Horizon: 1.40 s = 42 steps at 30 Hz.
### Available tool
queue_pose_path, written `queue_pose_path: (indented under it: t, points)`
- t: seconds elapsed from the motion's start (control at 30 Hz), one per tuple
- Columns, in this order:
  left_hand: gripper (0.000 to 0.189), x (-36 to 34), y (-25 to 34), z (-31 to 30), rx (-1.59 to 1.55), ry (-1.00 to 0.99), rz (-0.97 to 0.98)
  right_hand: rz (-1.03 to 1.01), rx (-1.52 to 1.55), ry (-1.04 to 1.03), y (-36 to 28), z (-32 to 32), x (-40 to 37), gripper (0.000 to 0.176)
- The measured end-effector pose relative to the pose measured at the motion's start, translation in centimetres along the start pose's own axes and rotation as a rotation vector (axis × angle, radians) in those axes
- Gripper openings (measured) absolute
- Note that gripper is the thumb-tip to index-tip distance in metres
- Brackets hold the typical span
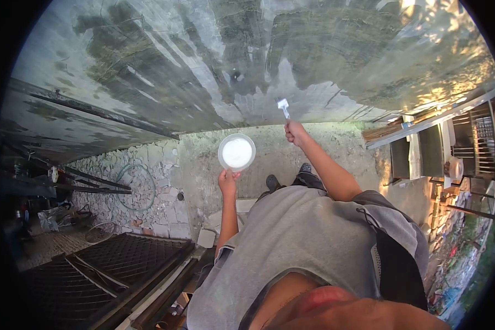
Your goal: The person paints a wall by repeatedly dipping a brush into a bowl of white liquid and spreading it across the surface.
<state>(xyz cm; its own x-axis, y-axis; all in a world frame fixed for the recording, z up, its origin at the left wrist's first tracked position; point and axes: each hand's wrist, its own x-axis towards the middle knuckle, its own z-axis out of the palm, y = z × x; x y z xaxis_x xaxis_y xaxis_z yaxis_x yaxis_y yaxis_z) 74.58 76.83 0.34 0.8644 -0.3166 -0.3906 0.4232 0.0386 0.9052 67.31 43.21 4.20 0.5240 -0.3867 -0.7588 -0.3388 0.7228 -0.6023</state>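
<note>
My left hand [229, 179] grips the near rim of a round, pale bowl [222, 155] with white paint [237, 152] in it. The bowl is held out in front of me over the concrete ground. My right hand [295, 133] is closed round the handle of a paintbrush [283, 104], whose white head points up at the wall. Before me the grey wall [313, 60] has darker, stained patches and lighter streaks, and the brush head overlaps its lower part in this view.
Broken stone rubble with a green hose [153, 190] covers the ground to the left. A dark metal lattice [88, 275] stands at the lower left. On the right are a wooden beam [434, 120] and a slatted structure [481, 135]. A pole [99, 113] runs along the wall's left side.
</note>
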Motion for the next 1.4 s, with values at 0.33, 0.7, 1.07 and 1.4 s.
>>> queue_pose_path:
  t: [0.33,0.7,1.07,1.4]
  points:
    - [0.019,0.8,0.4,0.5,-0.021,0.005,-0.025,-0.695,-0.008,-0.371,-14.1,8.5,-24.3,0.036]
    - [0.02,2.1,0.5,1.0,0.032,-0.043,0.004,0.018,-0.219,-0.018,3.0,-0.3,-0.2,0.038]
    - [0.019,-0.2,-0.6,-0.8,-0.02,0.001,0.009,-0.372,-0.097,-0.49,-13.3,11.3,-18.5,0.033]
    - [0.019,-0.9,0.4,0.1,-0.012,0.023,-0.001,-0.792,-0.303,-0.082,-8.7,12.3,-9.4,0.038]
